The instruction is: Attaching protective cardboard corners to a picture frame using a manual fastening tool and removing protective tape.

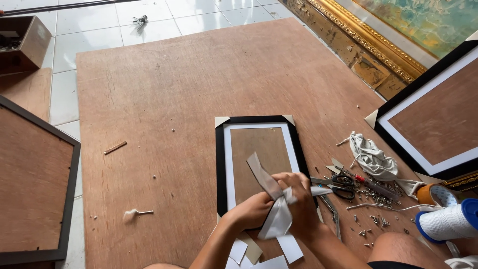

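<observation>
While both hands meet low over the plywood board (164, 99) on the floor, they work a strip of white-grey tape (271, 197) between them. The left hand (251, 211) has its fingers clenched on the lower part of the tape, and the right hand (301, 199) has its fingers closed on the same strip, whose free end rises up and away from the fingers to their far left. Directly beyond and beneath the fingers lies a small black picture frame (256, 164), face down, with a white border, a brown backing and paper corner guards. Cut white paper pieces (289, 247) lie just nearer than the fingers. To the right of the fingers rest black-handled scissors (341, 185), a red-tipped screwdriver (373, 187), scattered small metal fasteners (378, 199), a crumpled pale cloth (371, 159) and a spool of white cord (448, 221). Larger frames lie well apart on either side.
</observation>
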